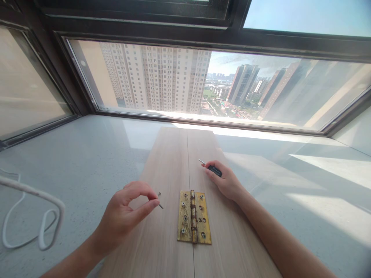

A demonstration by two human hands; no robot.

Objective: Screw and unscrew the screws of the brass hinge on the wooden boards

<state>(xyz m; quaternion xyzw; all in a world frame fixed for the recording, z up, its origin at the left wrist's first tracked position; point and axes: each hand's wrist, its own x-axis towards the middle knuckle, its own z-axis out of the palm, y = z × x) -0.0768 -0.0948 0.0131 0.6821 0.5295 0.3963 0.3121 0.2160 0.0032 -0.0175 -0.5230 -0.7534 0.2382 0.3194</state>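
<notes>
My left hand (124,214) is closed in a pinch on a small screw (160,206), left of the hinge and above the boards. Parts of the screw show above and below the fingertips. In my right hand (224,179), closed round its dark handle, is a screwdriver (215,170); its thin metal shaft points up and left. A worn brass hinge (193,218) lies open across the seam of two pale wood boards (171,154). Screw heads sit along its left leaf and at the top and bottom of its right leaf. Two holes between those show no screw head.
The boards lie on a pale, glossy sill (116,146) below a large dark-framed window (174,119). A pale bent bar (34,193) and a white cable (8,231) are at the left. Sunlit patches cross the sill at the right.
</notes>
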